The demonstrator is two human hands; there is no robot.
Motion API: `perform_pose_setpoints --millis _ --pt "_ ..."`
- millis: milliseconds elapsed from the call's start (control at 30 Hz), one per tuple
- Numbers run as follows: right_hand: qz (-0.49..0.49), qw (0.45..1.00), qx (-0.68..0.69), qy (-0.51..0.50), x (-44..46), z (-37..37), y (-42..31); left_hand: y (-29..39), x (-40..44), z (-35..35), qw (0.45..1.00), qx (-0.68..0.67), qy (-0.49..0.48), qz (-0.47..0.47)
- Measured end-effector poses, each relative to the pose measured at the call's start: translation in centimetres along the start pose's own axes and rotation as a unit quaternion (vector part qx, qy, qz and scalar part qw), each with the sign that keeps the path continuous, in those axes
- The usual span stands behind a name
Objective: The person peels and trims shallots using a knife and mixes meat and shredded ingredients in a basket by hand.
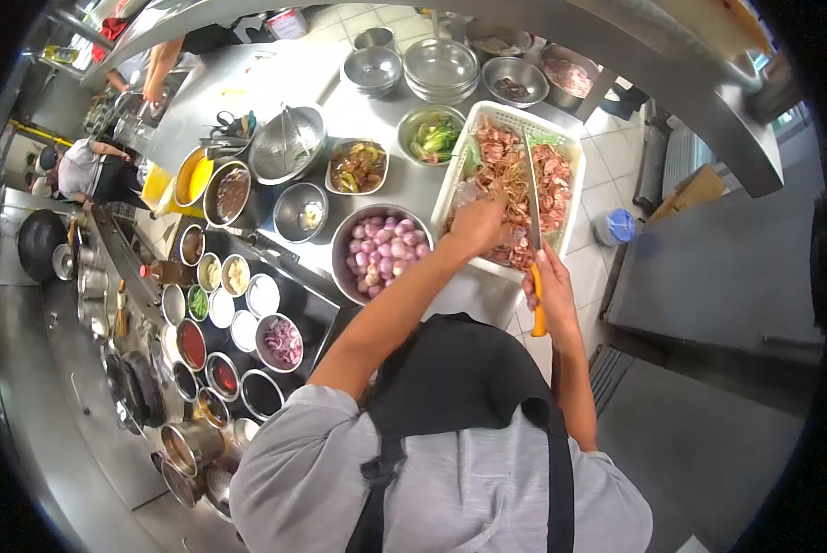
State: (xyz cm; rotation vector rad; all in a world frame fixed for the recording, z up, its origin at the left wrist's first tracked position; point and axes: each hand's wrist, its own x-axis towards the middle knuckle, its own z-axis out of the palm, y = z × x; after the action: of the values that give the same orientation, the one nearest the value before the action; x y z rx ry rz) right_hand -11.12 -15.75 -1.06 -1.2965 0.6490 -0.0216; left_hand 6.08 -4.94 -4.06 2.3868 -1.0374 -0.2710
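In the head view, my right hand (550, 284) grips a long knife (537, 304) by its orange-yellow handle. Its narrow blade points away from me across a white plastic basket (575, 180). Reddish sliced meat (554, 180) fills the basket, with some brownish strands around its middle. My left hand (480, 226) is closed, with its fingers curled down at the meat left of the blade; what they hold is hidden. A clear, plastic-like piece (469, 193) lies beside that hand.
Left of the basket are a bowl of shallots (381, 249), a bowl of green vegetables (435, 136) and a square dish of stew (357, 168). Steel bowls (441, 66) stand at the back. Seasoning containers (222, 373) crowd the left. A metal shelf (635, 55) crosses overhead. Other people work far left.
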Motion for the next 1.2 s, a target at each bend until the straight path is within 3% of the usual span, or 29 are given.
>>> perform_pose_setpoints --millis 133,233,467,533,667,867,933,967,1033,1200 --pt "0.000 1.000 -0.012 -0.005 -0.6 -0.6 -0.1 0.3 -0.9 0.5 0.999 -0.024 -0.016 -0.015" --pt "0.007 1.000 -0.015 -0.002 -1.3 -0.8 -0.6 -1.0 -1.9 1.2 0.995 -0.080 0.057 -0.023" --pt "-0.008 0.998 -0.035 -0.053 -2.2 -0.6 -1.0 -5.4 -2.3 2.3 0.992 -0.124 -0.038 0.008" --pt "-0.017 0.998 -0.035 -0.046 -2.4 -0.1 -1.2 -2.0 -3.1 -1.4 0.948 -0.287 -0.010 -0.139" --pt "-0.013 0.997 -0.046 -0.068 -2.7 -0.1 -1.3 -3.7 -2.9 0.9 0.943 -0.323 0.064 -0.042" --pt "-0.005 0.996 -0.053 -0.077 -3.0 -0.3 -1.6 -4.1 -2.4 0.6 0.937 -0.347 0.034 -0.024" --pt "0.005 0.996 -0.053 -0.077 -3.0 -0.3 -1.4 -3.9 -2.4 -0.2 0.880 -0.462 -0.044 -0.096" --pt "0.003 0.996 -0.053 -0.076 -2.9 -0.3 -1.1 -4.5 -2.3 0.4 0.881 -0.461 -0.046 -0.095" --pt "0.000 0.996 -0.051 -0.073 -2.6 -0.3 -0.6 -5.1 -2.2 1.4 0.925 -0.370 0.052 -0.061" --pt "0.018 0.994 -0.080 -0.075 -2.6 -0.5 -0.4 -3.6 -2.9 0.3 0.885 -0.435 0.106 -0.125"
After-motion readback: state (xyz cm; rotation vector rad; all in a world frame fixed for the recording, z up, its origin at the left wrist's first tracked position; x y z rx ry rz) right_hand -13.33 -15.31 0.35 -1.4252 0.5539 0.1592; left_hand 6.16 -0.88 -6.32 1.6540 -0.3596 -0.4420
